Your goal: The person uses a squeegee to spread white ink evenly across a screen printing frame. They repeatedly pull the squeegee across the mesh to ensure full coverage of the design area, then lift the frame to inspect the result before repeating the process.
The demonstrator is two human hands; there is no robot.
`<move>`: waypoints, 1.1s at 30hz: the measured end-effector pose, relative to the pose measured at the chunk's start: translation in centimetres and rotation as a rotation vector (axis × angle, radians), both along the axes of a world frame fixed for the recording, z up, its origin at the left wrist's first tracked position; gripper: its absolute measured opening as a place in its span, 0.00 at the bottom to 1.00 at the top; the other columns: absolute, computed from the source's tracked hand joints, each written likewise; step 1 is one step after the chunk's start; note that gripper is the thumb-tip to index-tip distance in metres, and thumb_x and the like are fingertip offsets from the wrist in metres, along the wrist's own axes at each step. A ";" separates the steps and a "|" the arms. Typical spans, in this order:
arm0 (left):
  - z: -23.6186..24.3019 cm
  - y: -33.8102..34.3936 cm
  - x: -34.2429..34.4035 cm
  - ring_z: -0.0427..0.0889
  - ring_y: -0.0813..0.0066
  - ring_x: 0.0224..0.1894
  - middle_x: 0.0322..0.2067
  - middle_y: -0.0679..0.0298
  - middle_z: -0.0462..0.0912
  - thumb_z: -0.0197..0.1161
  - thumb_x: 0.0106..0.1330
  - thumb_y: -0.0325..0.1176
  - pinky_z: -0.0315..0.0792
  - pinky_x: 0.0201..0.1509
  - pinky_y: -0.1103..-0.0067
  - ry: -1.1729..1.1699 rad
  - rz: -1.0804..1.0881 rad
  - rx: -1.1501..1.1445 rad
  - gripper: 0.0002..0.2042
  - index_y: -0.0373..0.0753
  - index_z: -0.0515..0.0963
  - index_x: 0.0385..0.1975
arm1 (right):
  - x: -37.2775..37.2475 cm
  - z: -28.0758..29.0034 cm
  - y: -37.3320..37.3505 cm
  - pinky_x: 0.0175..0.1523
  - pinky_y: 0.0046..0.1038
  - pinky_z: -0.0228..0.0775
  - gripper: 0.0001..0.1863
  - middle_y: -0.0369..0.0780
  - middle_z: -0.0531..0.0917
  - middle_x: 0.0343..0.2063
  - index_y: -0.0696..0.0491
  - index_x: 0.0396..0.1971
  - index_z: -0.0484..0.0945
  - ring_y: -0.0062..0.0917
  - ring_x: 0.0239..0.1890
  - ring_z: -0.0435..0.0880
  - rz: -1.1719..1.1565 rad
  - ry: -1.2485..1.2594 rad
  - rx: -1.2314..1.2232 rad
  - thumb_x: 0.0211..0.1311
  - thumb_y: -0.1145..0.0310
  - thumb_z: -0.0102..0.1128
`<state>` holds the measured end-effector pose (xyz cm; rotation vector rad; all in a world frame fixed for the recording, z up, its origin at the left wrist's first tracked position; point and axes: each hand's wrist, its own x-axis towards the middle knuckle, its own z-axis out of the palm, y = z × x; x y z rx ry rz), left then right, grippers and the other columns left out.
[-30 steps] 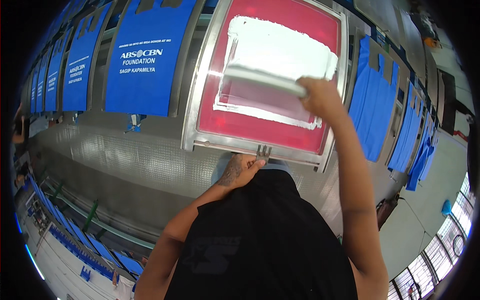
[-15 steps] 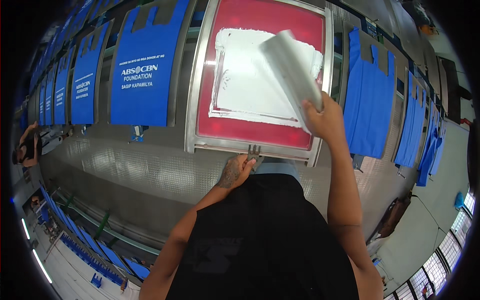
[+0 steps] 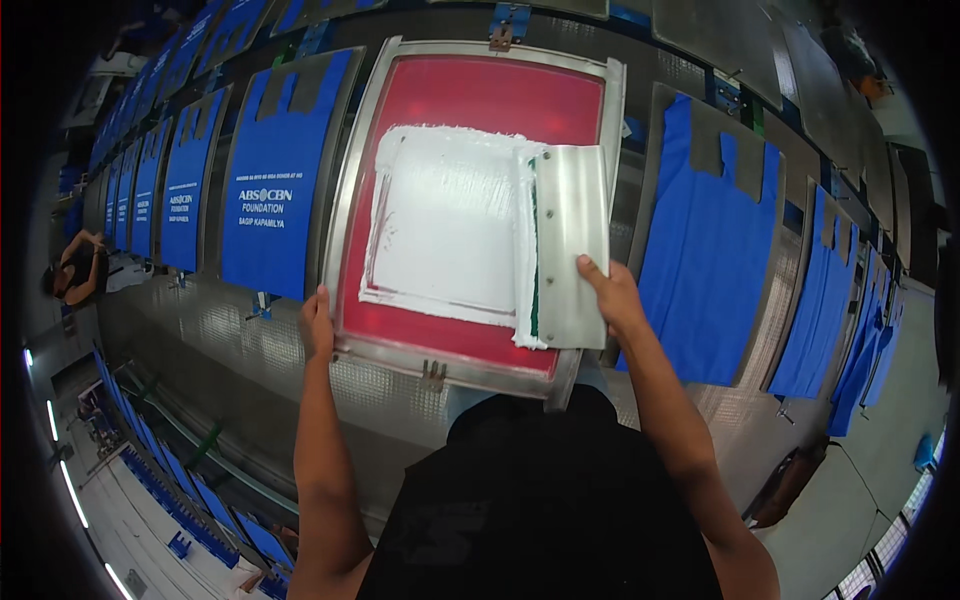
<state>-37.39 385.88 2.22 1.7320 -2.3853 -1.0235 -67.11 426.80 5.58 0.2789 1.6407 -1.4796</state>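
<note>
A screen-printing frame (image 3: 352, 190) with metal sides and red mesh (image 3: 470, 85) is in front of me, tilted slightly. White ink (image 3: 445, 220) covers a broad rectangle of the mesh. My left hand (image 3: 318, 325) grips the frame's left side near its lower corner. My right hand (image 3: 612, 298) is closed on a wide metal squeegee (image 3: 575, 235), thumb on top and the other fingers hidden underneath. The squeegee lies lengthwise along the frame's right side, its green blade edge touching the thick ink there. A slotted metal bracket (image 3: 434, 375) sits on the frame's near bar.
Flat boards with blue bags line both sides: a printed bag (image 3: 270, 190) at left, a plain, wrinkled bag (image 3: 705, 240) at right. A metal hinge clamp (image 3: 502, 35) stands beyond the frame. Another person (image 3: 80, 270) is at far left.
My left hand has left the bracket on the near bar and taken the frame's left side. The squeegee has swung from a slant over the ink to the right side. The frame now sits tilted.
</note>
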 end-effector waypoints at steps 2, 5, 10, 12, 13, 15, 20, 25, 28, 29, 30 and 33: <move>2.9 1.7 0.2 0.65 0.73 0.26 0.20 0.63 0.69 0.53 0.71 0.60 0.62 0.32 0.70 0.018 0.003 -0.025 0.31 0.31 0.73 0.23 | 0.1 1.3 0.9 0.44 0.28 0.78 0.26 0.43 0.85 0.39 0.62 0.49 0.79 0.25 0.38 0.85 -0.013 0.001 -0.088 0.68 0.52 0.63; 6.6 4.8 0.2 0.63 0.74 0.24 0.18 0.64 0.66 0.55 0.71 0.58 0.60 0.29 0.70 0.046 -0.040 -0.068 0.30 0.31 0.72 0.22 | 0.5 2.8 3.2 0.45 0.27 0.78 0.25 0.43 0.85 0.40 0.62 0.50 0.78 0.24 0.39 0.85 -0.077 0.005 -0.076 0.69 0.53 0.63; 5.6 14.0 -4.3 0.68 0.74 0.25 0.20 0.62 0.73 0.59 0.69 0.54 0.65 0.31 0.72 0.149 -0.137 0.028 0.27 0.29 0.76 0.28 | 1.4 5.1 13.5 0.43 0.27 0.79 0.24 0.43 0.85 0.39 0.62 0.49 0.78 0.25 0.38 0.85 -0.317 0.161 0.068 0.69 0.54 0.62; 4.6 18.5 -6.1 0.72 0.73 0.26 0.22 0.60 0.77 0.61 0.68 0.53 0.68 0.33 0.73 0.253 -0.183 0.139 0.25 0.29 0.79 0.32 | 1.6 6.1 18.8 0.42 0.27 0.78 0.25 0.43 0.85 0.39 0.61 0.48 0.79 0.25 0.37 0.84 -0.421 0.154 0.168 0.68 0.53 0.64; 4.4 20.8 -6.7 0.74 0.73 0.27 0.23 0.60 0.78 0.62 0.68 0.53 0.69 0.34 0.73 0.222 -0.221 0.184 0.25 0.29 0.80 0.33 | 1.8 6.6 21.3 0.41 0.27 0.78 0.26 0.44 0.85 0.38 0.62 0.49 0.78 0.26 0.36 0.85 -0.470 0.183 0.226 0.67 0.52 0.64; 3.7 24.5 -9.0 0.77 0.71 0.29 0.26 0.59 0.81 0.64 0.66 0.53 0.72 0.36 0.72 0.230 -0.286 0.237 0.25 0.30 0.81 0.37 | 0.3 7.0 25.3 0.40 0.28 0.79 0.27 0.45 0.85 0.37 0.63 0.49 0.77 0.27 0.35 0.85 -0.545 0.231 0.234 0.66 0.52 0.65; 3.9 30.7 -11.5 0.83 0.66 0.33 0.30 0.55 0.85 0.68 0.60 0.60 0.75 0.39 0.71 0.091 -0.287 0.231 0.31 0.29 0.81 0.39 | -2.4 5.6 31.1 0.39 0.28 0.80 0.28 0.46 0.85 0.38 0.64 0.49 0.77 0.28 0.36 0.86 -0.575 0.255 0.195 0.65 0.52 0.66; 4.0 36.8 -12.7 0.83 0.64 0.34 0.30 0.53 0.85 0.67 0.60 0.62 0.75 0.41 0.69 0.097 -0.202 0.254 0.34 0.29 0.81 0.39 | -6.8 3.9 36.0 0.42 0.32 0.81 0.28 0.46 0.84 0.40 0.65 0.50 0.75 0.30 0.38 0.86 -0.483 0.268 0.214 0.66 0.53 0.65; 3.9 39.6 -13.0 0.84 0.61 0.36 0.32 0.51 0.85 0.66 0.61 0.62 0.75 0.43 0.68 0.061 -0.153 0.237 0.33 0.28 0.80 0.40 | -8.8 3.0 37.7 0.42 0.33 0.81 0.29 0.47 0.84 0.40 0.65 0.50 0.75 0.31 0.38 0.86 -0.441 0.226 0.175 0.65 0.52 0.66; 3.7 40.4 -13.1 0.84 0.60 0.36 0.32 0.50 0.85 0.66 0.61 0.61 0.75 0.43 0.68 0.076 -0.153 0.223 0.33 0.28 0.80 0.41 | -9.4 2.6 38.2 0.42 0.33 0.81 0.29 0.46 0.84 0.40 0.65 0.50 0.75 0.31 0.38 0.86 -0.429 0.210 0.162 0.65 0.52 0.66; 3.5 41.0 -13.2 0.84 0.58 0.37 0.33 0.49 0.85 0.65 0.62 0.61 0.75 0.44 0.67 0.098 -0.152 0.199 0.33 0.28 0.80 0.41 | -9.9 2.2 38.5 0.42 0.32 0.81 0.29 0.46 0.84 0.40 0.65 0.50 0.75 0.31 0.39 0.86 -0.413 0.191 0.129 0.65 0.52 0.66; 2.5 42.3 -13.5 0.84 0.54 0.39 0.35 0.48 0.84 0.63 0.64 0.61 0.75 0.46 0.66 0.107 -0.157 0.172 0.33 0.28 0.79 0.43 | -10.9 1.0 39.0 0.44 0.32 0.80 0.29 0.46 0.84 0.41 0.64 0.51 0.75 0.30 0.39 0.86 -0.383 0.198 0.130 0.65 0.53 0.66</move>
